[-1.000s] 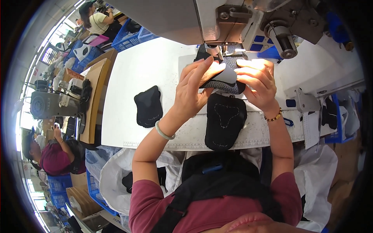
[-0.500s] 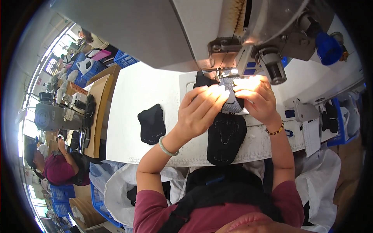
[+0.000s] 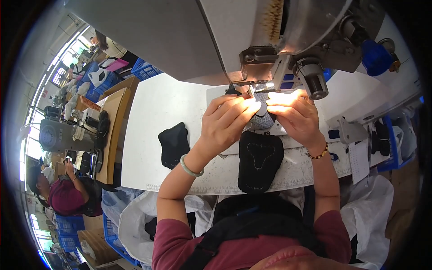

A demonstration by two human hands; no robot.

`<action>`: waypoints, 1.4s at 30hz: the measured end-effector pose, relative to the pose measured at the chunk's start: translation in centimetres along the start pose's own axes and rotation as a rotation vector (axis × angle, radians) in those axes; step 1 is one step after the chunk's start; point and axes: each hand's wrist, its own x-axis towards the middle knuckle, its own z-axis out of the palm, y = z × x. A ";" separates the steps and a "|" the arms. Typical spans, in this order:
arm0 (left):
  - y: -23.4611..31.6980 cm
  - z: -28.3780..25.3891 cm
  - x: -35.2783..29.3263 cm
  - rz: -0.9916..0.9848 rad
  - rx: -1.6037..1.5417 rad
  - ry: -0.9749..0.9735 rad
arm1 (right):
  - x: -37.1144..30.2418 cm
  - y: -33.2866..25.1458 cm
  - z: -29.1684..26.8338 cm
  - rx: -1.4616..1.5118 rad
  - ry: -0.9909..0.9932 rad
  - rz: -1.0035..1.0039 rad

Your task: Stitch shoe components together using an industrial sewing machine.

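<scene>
Under the sewing machine (image 3: 259, 58), a grey mesh and black fabric piece (image 3: 263, 120) lies at the needle area in bright lamp light. My left hand (image 3: 227, 119) presses on its left side, fingers held together. My right hand (image 3: 297, 114) grips its right side, thumb and fingers drawn together. Glare and the fingers hide part of the piece. Just in front of it lies a black padded fabric piece (image 3: 260, 173) with light stitch lines. A similar black piece (image 3: 174, 145) rests left of my left forearm.
The white table (image 3: 144, 121) has a ruler strip along its front edge. Blue spool holders or knobs (image 3: 376, 57) stick out at the machine's right. White bags (image 3: 139, 222) hang below the table. A co-worker (image 3: 67, 193) sits at far left beside another machine (image 3: 65, 135).
Both hands have shifted slightly toward the machine, and the fabric piece is a little farther in and turned. The two black pieces keep their places on the table.
</scene>
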 end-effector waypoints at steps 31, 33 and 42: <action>-4.5 2.5 -2.2 -0.417 -0.578 0.085 | -0.1 -0.9 2.1 -0.023 0.082 0.077; -4.4 1.7 -1.5 -0.390 -0.538 0.045 | -0.3 -0.5 2.0 0.034 0.054 0.126; -3.6 0.1 -0.1 -0.062 -0.305 0.007 | -0.6 -0.4 2.4 -0.009 0.163 -0.009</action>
